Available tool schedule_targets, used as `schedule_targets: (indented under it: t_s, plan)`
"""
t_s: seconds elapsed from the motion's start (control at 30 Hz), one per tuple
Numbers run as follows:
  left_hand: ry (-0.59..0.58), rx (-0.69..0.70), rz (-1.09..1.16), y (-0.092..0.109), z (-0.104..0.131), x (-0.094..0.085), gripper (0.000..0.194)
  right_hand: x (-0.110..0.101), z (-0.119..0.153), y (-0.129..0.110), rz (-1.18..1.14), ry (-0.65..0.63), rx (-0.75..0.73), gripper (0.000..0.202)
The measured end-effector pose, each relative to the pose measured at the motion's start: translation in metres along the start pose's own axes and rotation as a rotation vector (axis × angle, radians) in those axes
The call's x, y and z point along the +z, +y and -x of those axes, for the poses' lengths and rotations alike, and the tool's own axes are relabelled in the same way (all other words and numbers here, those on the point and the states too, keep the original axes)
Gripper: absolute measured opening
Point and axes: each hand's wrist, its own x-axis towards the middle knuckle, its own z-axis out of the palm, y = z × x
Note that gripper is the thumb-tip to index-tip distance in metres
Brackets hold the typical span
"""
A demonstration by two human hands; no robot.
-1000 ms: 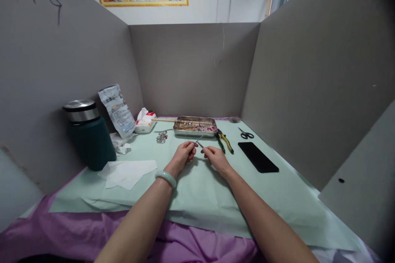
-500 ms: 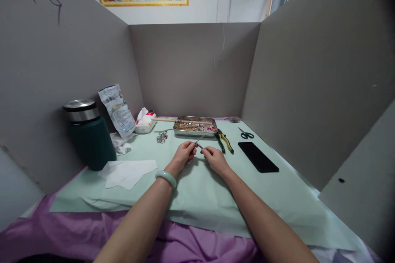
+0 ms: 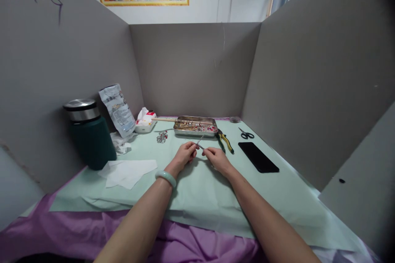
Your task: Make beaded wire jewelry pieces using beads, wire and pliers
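Over the middle of the green cloth, my left hand [image 3: 185,154] is closed in a pinch, a pale bangle on its wrist. A thin silvery strand [image 3: 201,138], like a fine chain, rises from its fingertips towards the tray. My right hand [image 3: 217,159] pinches the end of a slim metal tool [image 3: 200,146], whose tip meets the left fingertips. The tool's exact kind is too small to tell. Just beyond the hands stands a metal tray [image 3: 195,133] with many small beads and chains. Yellow-and-green pliers [image 3: 227,144] lie to the tray's right.
A bunch of silvery chain [image 3: 162,137] lies left of the tray. On the right are scissors [image 3: 246,134] and a black phone [image 3: 258,157]. A green flask [image 3: 91,139], a pouch [image 3: 119,111], tissues [image 3: 145,121] and white paper [image 3: 128,172] occupy the left. Grey partitions [image 3: 194,70] enclose the table.
My right hand has shifted slightly to the right, and a little more of the slim metal tool shows between the hands. My left hand has hardly moved.
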Motion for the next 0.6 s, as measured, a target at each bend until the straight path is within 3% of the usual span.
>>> schedule_targets:
  t_s: [0.13, 0.37, 0.6]
  plan:
    - [-0.030, -0.005, 0.017, 0.002, 0.002, 0.000, 0.022, -0.003, 0.001, 0.000, -0.001, -0.046, 0.007, 0.034]
    - [-0.005, -0.024, 0.038, 0.000, 0.000, 0.002, 0.021, 0.009, 0.001, 0.000, 0.095, 0.113, 0.008, 0.030]
    - [-0.014, -0.033, 0.059, -0.003, -0.001, 0.002, 0.016, 0.007, 0.000, 0.001, 0.107, 0.128, 0.015, 0.031]
